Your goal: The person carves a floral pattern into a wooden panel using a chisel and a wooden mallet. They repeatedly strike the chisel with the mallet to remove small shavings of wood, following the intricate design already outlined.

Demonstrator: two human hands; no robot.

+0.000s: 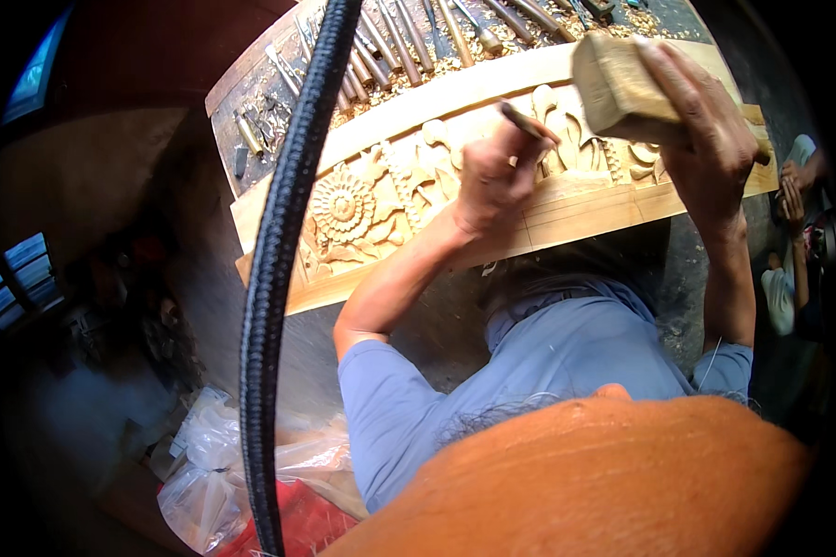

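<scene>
A long pale wooden board [344, 206] bears carved relief: a round flower at its left, leaves and scrollwork further right. My left hand [497, 176] is closed around a chisel [519, 120], held over the middle of the carving; the tool's lower end is hidden by my fingers. My right hand [701, 139] grips a chunky wooden mallet block [620, 88] above the board's right part, to the right of the chisel and higher in view.
Behind the board, many chisels and gouges [409, 42] lie among shavings on a dark worktop [237, 111]. A black braided cable [279, 278] crosses the view. Plastic bags [204, 464] lie at lower left. Another person's hands [791, 195] show at the right edge.
</scene>
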